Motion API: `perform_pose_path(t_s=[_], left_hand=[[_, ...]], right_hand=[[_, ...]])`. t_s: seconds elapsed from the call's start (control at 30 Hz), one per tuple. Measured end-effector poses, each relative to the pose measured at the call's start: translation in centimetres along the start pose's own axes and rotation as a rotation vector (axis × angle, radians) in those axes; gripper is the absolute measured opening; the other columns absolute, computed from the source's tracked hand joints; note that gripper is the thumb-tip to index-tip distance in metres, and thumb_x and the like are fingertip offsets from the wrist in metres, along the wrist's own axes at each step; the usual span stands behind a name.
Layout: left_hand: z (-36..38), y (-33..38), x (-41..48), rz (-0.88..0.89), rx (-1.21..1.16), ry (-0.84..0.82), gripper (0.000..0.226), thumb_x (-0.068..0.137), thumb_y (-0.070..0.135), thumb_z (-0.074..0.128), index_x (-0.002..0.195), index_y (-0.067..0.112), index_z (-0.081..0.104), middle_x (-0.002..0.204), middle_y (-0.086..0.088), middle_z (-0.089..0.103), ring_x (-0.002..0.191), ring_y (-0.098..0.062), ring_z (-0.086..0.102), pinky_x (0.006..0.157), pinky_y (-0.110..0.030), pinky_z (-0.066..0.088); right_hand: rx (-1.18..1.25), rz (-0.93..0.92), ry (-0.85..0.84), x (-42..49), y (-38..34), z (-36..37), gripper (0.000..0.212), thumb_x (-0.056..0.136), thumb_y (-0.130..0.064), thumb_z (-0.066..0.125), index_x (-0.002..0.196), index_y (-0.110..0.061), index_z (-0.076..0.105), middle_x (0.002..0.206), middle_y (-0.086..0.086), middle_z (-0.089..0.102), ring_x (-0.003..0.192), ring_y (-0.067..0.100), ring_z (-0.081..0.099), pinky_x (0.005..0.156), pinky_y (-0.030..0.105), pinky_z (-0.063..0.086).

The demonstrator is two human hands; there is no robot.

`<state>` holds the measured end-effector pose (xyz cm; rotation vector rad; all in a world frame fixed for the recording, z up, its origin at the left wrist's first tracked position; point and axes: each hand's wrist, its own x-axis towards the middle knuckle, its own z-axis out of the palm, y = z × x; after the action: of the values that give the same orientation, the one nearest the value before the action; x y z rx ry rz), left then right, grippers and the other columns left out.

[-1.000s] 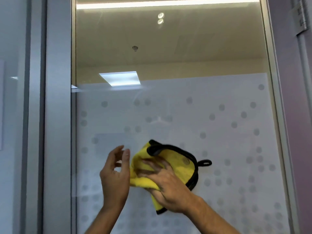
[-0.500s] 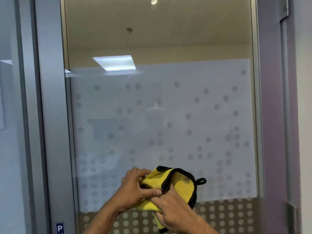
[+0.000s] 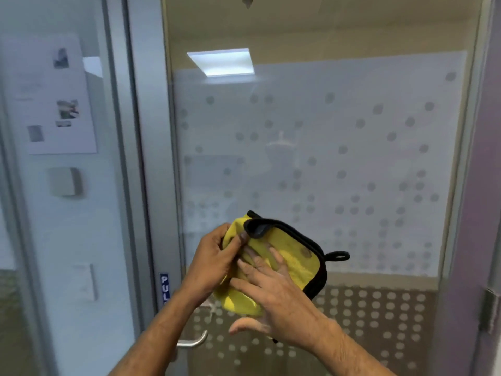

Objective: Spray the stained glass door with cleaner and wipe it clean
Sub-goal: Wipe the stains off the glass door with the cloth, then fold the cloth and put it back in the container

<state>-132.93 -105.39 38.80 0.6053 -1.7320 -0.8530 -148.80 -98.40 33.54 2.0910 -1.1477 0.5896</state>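
A glass door (image 3: 339, 147) with a frosted, dotted band fills the middle of the head view. In front of its lower part I hold a yellow cloth (image 3: 295, 260) with a black edge and a small black loop at its right side. My left hand (image 3: 214, 260) pinches the cloth's upper left corner, thumb on top. My right hand (image 3: 273, 297) lies flat with spread fingers against the cloth's lower half. No spray bottle is in view.
A metal lever handle (image 3: 193, 341) sticks out at the door's lower left, below a blue PULL sticker (image 3: 164, 287). The grey door frame (image 3: 146, 158) runs down the left. On the left wall hang a printed sheet (image 3: 54, 96) and a small box (image 3: 65, 181). A hinge (image 3: 490, 310) shows at right.
My view has dropped down the door and shifted, so the handle and left wall show. My left hand has closed on the cloth's corner, and my right hand's fingers have spread flat over the cloth.
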Motion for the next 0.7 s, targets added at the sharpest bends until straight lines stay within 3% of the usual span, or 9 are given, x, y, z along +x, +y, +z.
perform_pose_path(t_s=[0.13, 0.23, 0.3, 0.33, 0.4, 0.47, 0.53, 0.6, 0.7], left_hand=[[-4.8, 1.3, -4.0, -0.064, -0.023, 0.117, 0.035, 0.091, 0.046, 0.066, 0.075, 0.016, 0.06, 0.061, 0.01, 0.05, 0.057, -0.004, 0.045, 0.051, -0.016, 0.037], [-9.6, 2.0, -7.6, -0.128, -0.02, 0.17, 0.034, 0.097, 0.042, 0.065, 0.079, 0.013, 0.064, 0.061, 0.009, 0.055, 0.055, -0.003, 0.052, 0.052, -0.015, 0.042], [-12.9, 2.5, -10.3, -0.168, -0.025, 0.198, 0.032, 0.098, 0.041, 0.064, 0.078, 0.016, 0.067, 0.063, 0.007, 0.06, 0.058, -0.005, 0.057, 0.054, -0.017, 0.046], [-14.7, 2.8, -11.8, -0.185, -0.034, 0.209, 0.032, 0.098, 0.041, 0.064, 0.077, 0.018, 0.068, 0.063, 0.008, 0.061, 0.059, -0.005, 0.059, 0.056, -0.018, 0.048], [-18.3, 3.2, -14.7, -0.224, -0.045, 0.215, 0.036, 0.097, 0.046, 0.065, 0.081, 0.015, 0.07, 0.07, 0.002, 0.065, 0.067, -0.01, 0.063, 0.064, -0.024, 0.052], [-21.8, 3.6, -17.7, -0.274, -0.056, 0.221, 0.054, 0.093, 0.056, 0.067, 0.094, 0.002, 0.067, 0.082, -0.011, 0.064, 0.077, -0.023, 0.063, 0.073, -0.039, 0.053], [-25.2, 4.3, -20.8, -0.304, -0.075, 0.253, 0.066, 0.091, 0.059, 0.069, 0.096, -0.006, 0.061, 0.083, -0.015, 0.059, 0.078, -0.026, 0.058, 0.074, -0.042, 0.049], [-28.3, 4.9, -23.8, -0.34, -0.057, 0.292, 0.063, 0.091, 0.059, 0.069, 0.086, -0.002, 0.06, 0.082, -0.014, 0.057, 0.076, -0.025, 0.056, 0.072, -0.038, 0.047], [-32.7, 6.3, -28.2, -0.389, -0.028, 0.39, 0.041, 0.093, 0.052, 0.065, 0.073, 0.017, 0.062, 0.073, -0.007, 0.061, 0.069, -0.017, 0.059, 0.065, -0.029, 0.05]], right_hand=[[0.345, 0.143, 0.358, 0.9, -5.1, -0.8, 0.067, 0.087, -0.068, 0.067, 0.13, -0.017, 0.07, 0.151, -0.001, 0.059, 0.152, 0.021, 0.04, 0.127, 0.049, 0.022], [0.645, 0.593, 0.78, 1.4, -10.3, -0.9, 0.055, 0.09, -0.052, 0.073, 0.128, -0.013, 0.068, 0.136, 0.001, 0.068, 0.137, 0.02, 0.057, 0.12, 0.047, 0.037], [0.925, 0.966, 0.891, 1.9, -14.1, -0.7, 0.061, 0.087, -0.05, 0.078, 0.136, -0.02, 0.057, 0.134, 0.0, 0.066, 0.133, 0.018, 0.058, 0.116, 0.05, 0.042], [1.138, 1.136, 0.831, 2.1, -15.9, -0.1, 0.071, 0.082, -0.05, 0.081, 0.141, -0.025, 0.05, 0.136, -0.001, 0.063, 0.132, 0.017, 0.058, 0.116, 0.049, 0.043], [1.584, 1.316, 0.471, 2.7, -19.7, 0.8, 0.09, 0.071, -0.053, 0.083, 0.147, -0.028, 0.043, 0.135, -0.002, 0.063, 0.129, 0.02, 0.059, 0.114, 0.048, 0.042], [2.008, 1.267, 0.073, 3.1, -24.1, 2.0, 0.089, 0.073, -0.06, 0.081, 0.148, -0.022, 0.051, 0.137, 0.004, 0.068, 0.129, 0.026, 0.063, 0.118, 0.054, 0.04], [2.423, 1.176, -0.181, 3.2, -29.2, 2.7, 0.074, 0.083, -0.053, 0.074, 0.144, -0.015, 0.06, 0.143, 0.015, 0.065, 0.133, 0.034, 0.062, 0.118, 0.056, 0.04], [2.714, 1.138, -0.31, 4.0, -34.1, 2.8, 0.079, 0.077, -0.042, 0.086, 0.143, -0.007, 0.061, 0.149, 0.022, 0.058, 0.138, 0.039, 0.056, 0.116, 0.057, 0.041], [2.764, 1.184, -0.403, 5.6, -40.0, 2.4, 0.082, 0.066, -0.027, 0.097, 0.136, -0.001, 0.065, 0.143, 0.025, 0.062, 0.134, 0.044, 0.058, 0.115, 0.061, 0.04]])
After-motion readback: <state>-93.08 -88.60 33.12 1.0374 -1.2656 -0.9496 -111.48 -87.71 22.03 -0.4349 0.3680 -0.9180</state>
